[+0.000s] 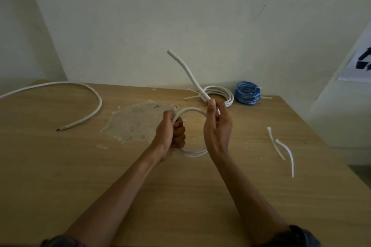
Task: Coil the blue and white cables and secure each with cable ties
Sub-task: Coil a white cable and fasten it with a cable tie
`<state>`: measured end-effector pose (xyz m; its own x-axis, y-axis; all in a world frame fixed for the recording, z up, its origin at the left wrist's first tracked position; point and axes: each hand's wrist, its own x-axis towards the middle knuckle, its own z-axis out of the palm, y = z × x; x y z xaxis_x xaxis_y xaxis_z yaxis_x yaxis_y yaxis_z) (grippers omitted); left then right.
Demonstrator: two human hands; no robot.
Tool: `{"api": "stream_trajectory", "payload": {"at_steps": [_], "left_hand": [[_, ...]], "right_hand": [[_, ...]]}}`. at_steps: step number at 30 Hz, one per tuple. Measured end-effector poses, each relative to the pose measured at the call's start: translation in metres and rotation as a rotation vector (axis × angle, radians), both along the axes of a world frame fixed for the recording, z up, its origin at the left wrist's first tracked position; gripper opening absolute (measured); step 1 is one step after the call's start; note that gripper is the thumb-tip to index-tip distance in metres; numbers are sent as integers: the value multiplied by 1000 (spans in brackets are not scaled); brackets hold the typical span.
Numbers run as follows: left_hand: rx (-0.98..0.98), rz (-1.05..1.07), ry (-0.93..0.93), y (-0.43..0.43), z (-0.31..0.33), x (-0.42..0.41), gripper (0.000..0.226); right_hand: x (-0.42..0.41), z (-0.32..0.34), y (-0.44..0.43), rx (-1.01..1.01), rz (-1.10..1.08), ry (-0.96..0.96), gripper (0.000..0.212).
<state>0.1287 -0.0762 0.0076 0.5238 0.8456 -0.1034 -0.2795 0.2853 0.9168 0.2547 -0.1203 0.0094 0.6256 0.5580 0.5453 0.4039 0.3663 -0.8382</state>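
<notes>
Coiling is under way on a white cable (192,109) held above the table (180,196) between both hands. The left hand (170,134) has its fingers curled tight round the gathered turns on the left side, so the loop (193,154) stands upright between the two wrists. The right hand (216,126) pinches the same cable between thumb and fingertips at the loop's upper right.

From that pinch the free end (187,72) runs up and away, leaning left, its tip high above the table's far edge. That long axis is what the next move turns on, in my judgement. The stiff tail points away from the left hand's grip, so it would have to swing down and round towards the left to lay one more turn onto the bundle. The right hand is on the tail; the left hand only anchors.

Two loose cable ties (276,144) lie on the table to the right, nearer the right hand and apart from the loop. At the far edge sit a finished white coil (228,98) and a blue coil (247,98), just beside each other, each apparently tied. Another long white cable (99,103) curves across the far left, uncoiled.
</notes>
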Motion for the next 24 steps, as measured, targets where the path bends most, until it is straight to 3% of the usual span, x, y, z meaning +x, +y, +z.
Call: {"api": "stream_trajectory", "payload": {"at_steps": [2, 5, 7, 10, 12, 15, 19, 24], "left_hand": [[12, -29, 45, 2, 2, -2, 44], [80, -76, 134, 3, -1, -7, 43], [102, -87, 164, 3, 0, -8, 44], [146, -70, 219, 3, 3, -10, 44], [237, -49, 270, 3, 3, -11, 44], [368, 9, 309, 3, 4, -15, 43], [518, 121, 378, 11, 7, -18, 41], [530, 133, 409, 18, 4, -18, 46]], "right_hand": [[11, 1, 3, -45, 48, 116, 35], [24, 2, 3, -238, 170, 457, 48], [24, 1, 4, -290, 189, 446, 46], [20, 0, 4, -103, 147, 52, 28], [16, 3, 7, -60, 128, -146, 31], [22, 12, 14, -178, 113, -294, 33], [45, 38, 24, -297, 216, -264, 43], [35, 30, 20, -205, 322, -830, 41]]}}
